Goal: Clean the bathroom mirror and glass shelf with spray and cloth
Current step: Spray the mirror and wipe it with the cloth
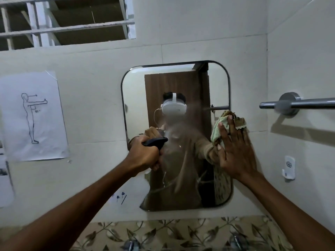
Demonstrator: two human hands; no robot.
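Observation:
A rounded rectangular mirror (134,98) hangs on the tiled wall ahead. My left hand (143,154) is shut around a spray bottle with a dark nozzle (155,142), which points at the glass; mist and running drips mark the mirror's middle. My right hand (235,149) lies flat with fingers spread, pressing a pale green cloth (220,125) against the mirror's right edge. The bottle's body is hidden behind my fist. I cannot make out a glass shelf in this view.
A metal towel bar (297,104) sticks out from the right wall beside the mirror. A white wall hook (289,167) sits below it. Paper sheets (34,115) are taped at the left. A barred window (68,20) is above. Taps (132,245) show at the bottom edge.

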